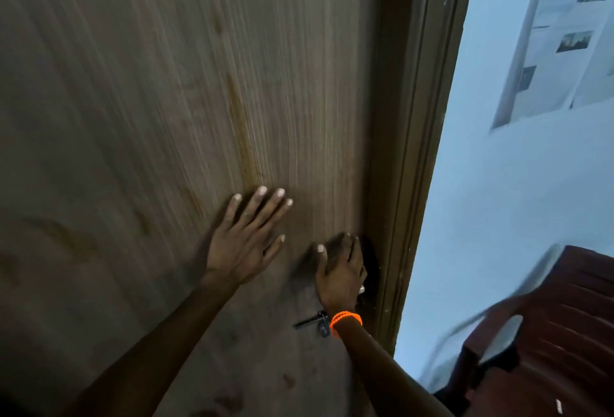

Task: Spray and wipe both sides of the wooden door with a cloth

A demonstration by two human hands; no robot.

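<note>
The wooden door fills most of the view, brown with vertical grain and some stains near the bottom. My left hand lies flat on it with fingers spread, holding nothing. My right hand, with an orange bead bracelet at the wrist, is curled around the door handle at the door's right edge; only a small metal bit of the handle shows. Keys hang from the lock just below that wrist. No cloth or spray bottle is in view.
The dark brown door frame runs down right of the door. Beyond it is a pale blue wall with newspaper sheets stuck on it. A dark red plastic chair stands at the lower right, close to the frame.
</note>
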